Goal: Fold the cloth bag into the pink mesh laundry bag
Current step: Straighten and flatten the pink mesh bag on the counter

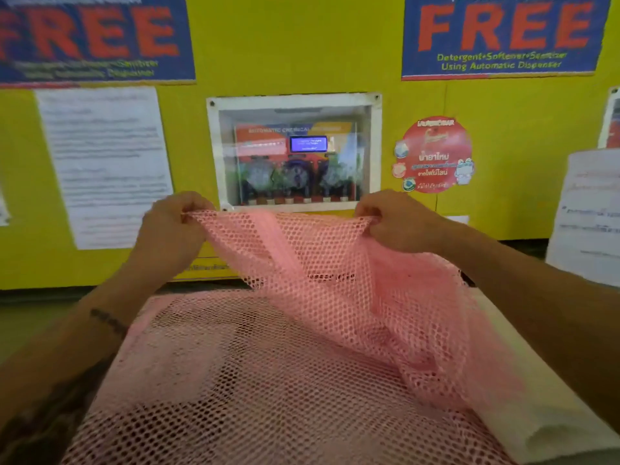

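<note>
pink mesh laundry bag (302, 330): my left hand (171, 229) and right hand (396, 223) pinch its far edge at twelve o'clock, lifting it; next, i judge, it folds toward six over the cloth bag (543, 380).

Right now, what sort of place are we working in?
Likely a self-service laundromat: posters offer free detergent and softener, a chemical dispenser sits behind a window in the yellow wall, and both hands hold a mesh laundry bag.

Blue posters (503, 35) read "FREE", "Detergent+Softener+Sanitizer Using Automatic Dispenser".
</note>
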